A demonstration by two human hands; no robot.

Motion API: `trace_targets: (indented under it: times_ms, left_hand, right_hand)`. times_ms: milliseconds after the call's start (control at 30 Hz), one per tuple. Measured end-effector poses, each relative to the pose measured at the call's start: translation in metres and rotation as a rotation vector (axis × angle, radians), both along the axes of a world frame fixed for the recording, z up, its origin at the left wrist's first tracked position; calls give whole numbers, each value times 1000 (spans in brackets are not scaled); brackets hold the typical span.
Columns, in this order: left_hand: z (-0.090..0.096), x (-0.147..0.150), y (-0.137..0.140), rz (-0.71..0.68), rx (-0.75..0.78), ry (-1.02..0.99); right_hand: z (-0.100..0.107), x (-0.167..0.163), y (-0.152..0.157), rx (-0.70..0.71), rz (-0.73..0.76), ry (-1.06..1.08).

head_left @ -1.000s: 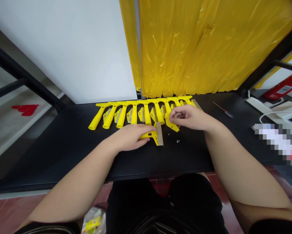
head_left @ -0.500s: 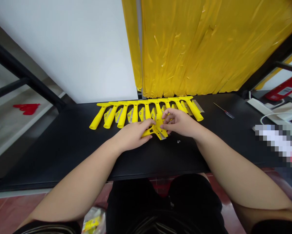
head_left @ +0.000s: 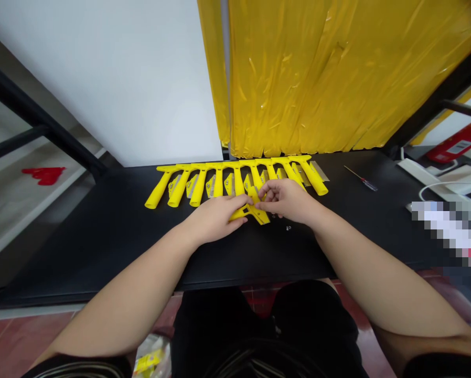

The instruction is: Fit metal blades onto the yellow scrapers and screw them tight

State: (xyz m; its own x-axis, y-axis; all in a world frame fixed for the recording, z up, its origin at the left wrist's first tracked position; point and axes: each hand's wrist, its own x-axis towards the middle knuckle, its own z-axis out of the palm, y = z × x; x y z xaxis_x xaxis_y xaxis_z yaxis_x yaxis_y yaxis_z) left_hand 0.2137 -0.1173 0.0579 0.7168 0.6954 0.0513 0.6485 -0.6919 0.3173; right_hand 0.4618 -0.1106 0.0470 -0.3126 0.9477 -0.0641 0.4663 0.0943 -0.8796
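My left hand (head_left: 220, 215) is closed around the handle of a yellow plastic scraper (head_left: 262, 216), which is held just above the black tabletop. My right hand (head_left: 285, 199) has its fingers curled, with thumb and fingertips against the right side of the scraper's head; whether a small part is also between them is hidden. Two tiny metal pieces (head_left: 288, 228), perhaps nuts or screws, lie on the table just right of the scraper. Behind both hands a row of several yellow scrapers (head_left: 197, 186) lies side by side, some showing metal blades.
A screwdriver (head_left: 363, 179) with a clear handle lies at the back right of the black table (head_left: 113, 236). White power strips (head_left: 422, 173) and a red package (head_left: 458, 142) are at the far right. Yellow plastic sheeting (head_left: 298, 79) hangs behind the table.
My right hand has shifted slightly left and down on the scraper's head. The head has turned a little, and the metal blade edge seen below it before is no longer visible.
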Motion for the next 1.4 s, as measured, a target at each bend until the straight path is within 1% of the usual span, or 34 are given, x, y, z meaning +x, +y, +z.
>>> trace_targets:
  times_ms: [67, 167, 233, 267, 333, 400, 433, 567, 700, 900, 1100, 1200, 1300, 1400]
  left_hand:
    - [1, 0, 0, -1, 6, -5]
    - [2, 0, 0, -2, 17, -7]
    - [3, -1, 0, -7, 25, -8]
    - [3, -1, 0, -10, 30, -10]
    - [3, -1, 0, -16, 46, -18]
    - [2, -1, 0, -22, 70, -32]
    - [2, -1, 0, -27, 85, -39]
    - [0, -3, 0, -51, 150, -60]
    - [0, -4, 1, -112, 186, -74]
    - [-1, -5, 3, -145, 252, -102]
    - [1, -5, 3, -170, 243, -100]
    - [3, -6, 3, -189, 250, -88]
    - [3, -8, 4, -191, 261, -84]
    - [1, -10, 6, -181, 260, -90]
  right_hand:
    - [0, 2, 2, 101, 2, -54]
    - [-1, 7, 5, 226, -26, -46]
    - [-1, 10, 7, 229, -81, -6]
    - [-1, 11, 8, 187, -104, 16]
    - [-1, 11, 8, 36, -111, 60]
    - [-1, 10, 8, -116, -70, 102]
    - [0, 10, 8, -166, -39, 127]
    - [1, 8, 9, -255, 61, 208]
    - [3, 8, 9, -279, 53, 249]
    - [3, 8, 9, -281, 69, 274]
    - [1, 6, 10, -284, 72, 257]
    - [4, 5, 9, -262, 85, 227]
    - [9, 13, 9, -199, 76, 146]
    - [15, 33, 11, -47, 40, -76]
